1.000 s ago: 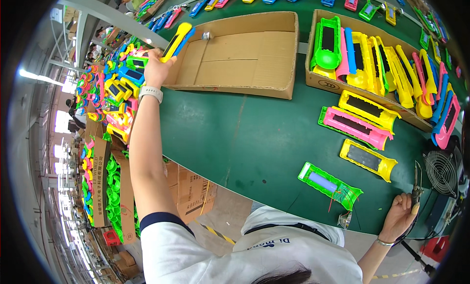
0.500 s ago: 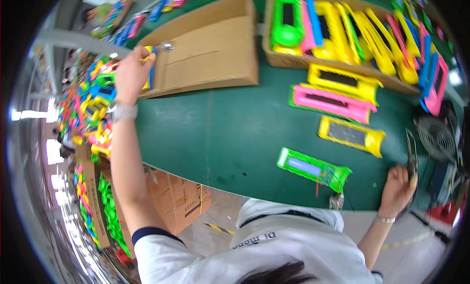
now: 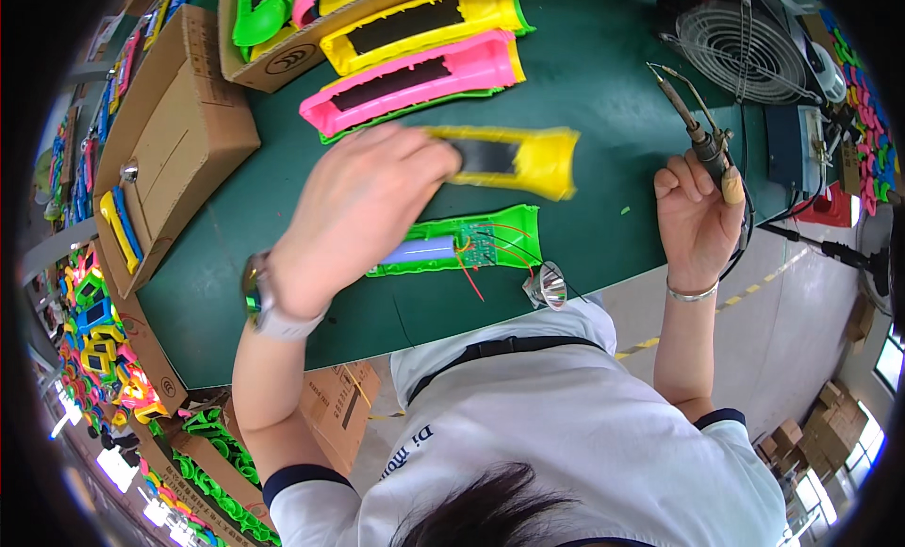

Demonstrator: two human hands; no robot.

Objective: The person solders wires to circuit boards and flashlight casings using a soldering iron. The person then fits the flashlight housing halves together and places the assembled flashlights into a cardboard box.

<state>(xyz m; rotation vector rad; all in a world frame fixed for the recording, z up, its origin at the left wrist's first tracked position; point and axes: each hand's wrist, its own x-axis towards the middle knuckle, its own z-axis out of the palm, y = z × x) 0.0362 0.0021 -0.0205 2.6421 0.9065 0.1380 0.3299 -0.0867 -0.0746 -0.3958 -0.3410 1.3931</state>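
Note:
My left hand (image 3: 372, 203) is closed over the left end of a yellow plastic casing half (image 3: 547, 162) with a dark panel; the fingertips are partly hidden and the casing is slightly blurred. Just nearer me lies a green casing half (image 3: 517, 224) holding a blue-violet cylindrical battery (image 3: 419, 251) and a small green circuit board (image 3: 478, 245) with loose red and black wires. At the table's front edge rests a silver reflector cup (image 3: 548, 287) beside those wires. My right hand (image 3: 699, 207) grips a soldering iron (image 3: 693, 123) upright, tip pointing away from me.
Pink (image 3: 405, 80) and yellow casing halves (image 3: 424, 24) lie stacked farther back, before a carton (image 3: 283, 61) of more casings. An open cardboard tray (image 3: 189, 123) at left holds a blue-and-yellow piece (image 3: 121, 228). A round fan grille (image 3: 745, 47) and a blue-grey box (image 3: 794, 143) stand right.
My left hand has left the cardboard tray, where a blue-and-yellow piece now lies, and come right to the yellow casing half. The view has swung rightward. My right hand still holds the soldering iron.

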